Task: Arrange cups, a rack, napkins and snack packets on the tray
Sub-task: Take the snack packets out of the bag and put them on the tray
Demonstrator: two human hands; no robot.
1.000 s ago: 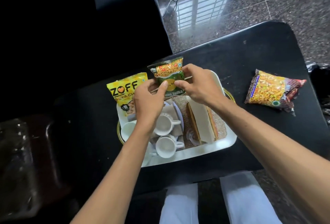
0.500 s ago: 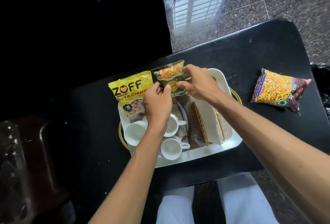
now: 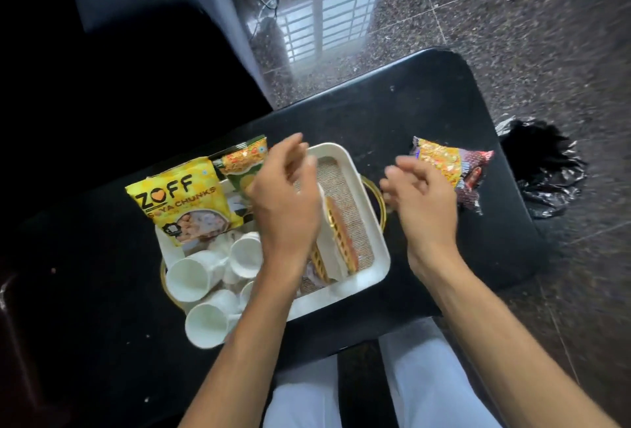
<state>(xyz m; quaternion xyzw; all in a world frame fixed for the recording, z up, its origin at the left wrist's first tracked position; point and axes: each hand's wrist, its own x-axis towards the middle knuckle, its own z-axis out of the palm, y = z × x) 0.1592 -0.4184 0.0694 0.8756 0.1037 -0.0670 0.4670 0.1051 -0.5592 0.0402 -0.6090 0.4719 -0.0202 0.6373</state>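
Hovering left hand: fingers relaxed, empty, over tray, just beside green packet.
Right hand: fingers loosely curled, blurred, nothing visibly held.
Third packet: on table, at right fingertips; contact unclear.

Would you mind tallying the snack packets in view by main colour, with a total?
Yellow: 1, the ZOFF packet, leaning in the tray.
Green: 1, the green packet, next to the yellow one in the tray.
Orange and maroon: 1, the mixed-colour packet, lying on the black table outside the tray.
Total: 3
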